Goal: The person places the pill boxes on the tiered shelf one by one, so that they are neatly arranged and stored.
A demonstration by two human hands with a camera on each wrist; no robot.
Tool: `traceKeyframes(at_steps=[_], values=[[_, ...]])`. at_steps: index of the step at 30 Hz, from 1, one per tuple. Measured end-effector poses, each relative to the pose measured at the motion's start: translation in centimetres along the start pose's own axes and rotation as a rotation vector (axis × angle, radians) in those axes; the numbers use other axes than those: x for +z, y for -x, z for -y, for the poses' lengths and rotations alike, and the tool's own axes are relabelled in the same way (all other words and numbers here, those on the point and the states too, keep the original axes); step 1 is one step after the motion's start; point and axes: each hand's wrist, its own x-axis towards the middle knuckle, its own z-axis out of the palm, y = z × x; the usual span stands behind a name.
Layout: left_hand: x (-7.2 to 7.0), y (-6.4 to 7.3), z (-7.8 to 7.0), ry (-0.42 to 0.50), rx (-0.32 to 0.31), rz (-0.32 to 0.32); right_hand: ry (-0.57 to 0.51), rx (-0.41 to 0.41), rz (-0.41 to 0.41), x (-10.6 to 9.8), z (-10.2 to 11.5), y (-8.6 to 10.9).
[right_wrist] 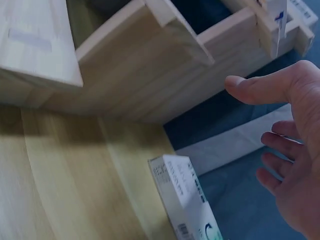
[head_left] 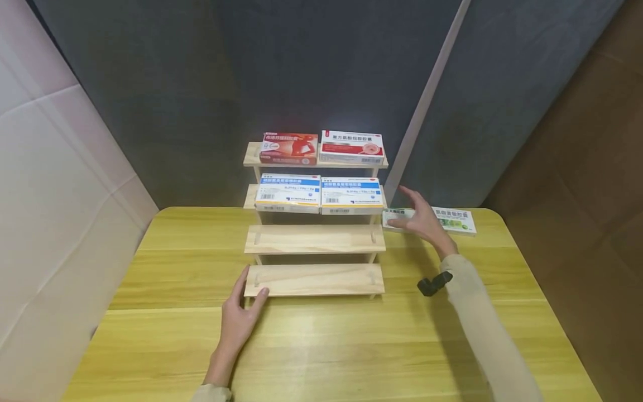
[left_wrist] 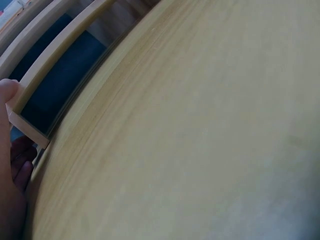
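Note:
A stepped wooden rack stands on the table. My left hand grips the left end of its lowest tier, thumb on top and fingers against the side. In the left wrist view the thumb lies on the board's corner. My right hand is raised beside the rack's right side, thumb and fingers spread, holding nothing. It overlaps white-and-green medicine boxes lying on the table. The right wrist view has one white box below the open fingers.
Two white-and-blue medicine boxes sit side by side on the second tier from the top. The top tier carries a red medicine box and a white-and-red one. A dark curtain hangs behind the table.

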Motion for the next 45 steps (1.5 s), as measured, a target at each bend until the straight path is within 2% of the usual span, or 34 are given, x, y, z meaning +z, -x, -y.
traceKeyframes(at_steps=[7, 30, 34, 37, 42, 45], values=[[0.1, -0.1, 0.0, 0.0, 0.005, -0.004, 0.038, 0.065, 0.024, 0.3, -1.8, -0.2], [0.0, 0.0, 0.0, 0.017, 0.012, -0.013, 0.029, 0.097, 0.057, 1.2, -5.6, -0.7], [0.0, -0.1, 0.1, 0.013, 0.012, -0.013, 0.04, 0.122, 0.078, 1.3, -5.9, -0.6], [0.0, -0.1, 0.1, 0.012, 0.012, -0.012, 0.064, 0.135, 0.098, 1.5, -6.0, -0.4], [0.0, -0.1, 0.0, 0.032, 0.012, -0.009, 0.189, 0.08, 0.112, 1.5, -6.1, -0.4], [0.0, -0.1, 0.0, 0.034, 0.017, -0.01, 0.255, 0.079, 0.141, 1.5, -5.9, -0.3]])
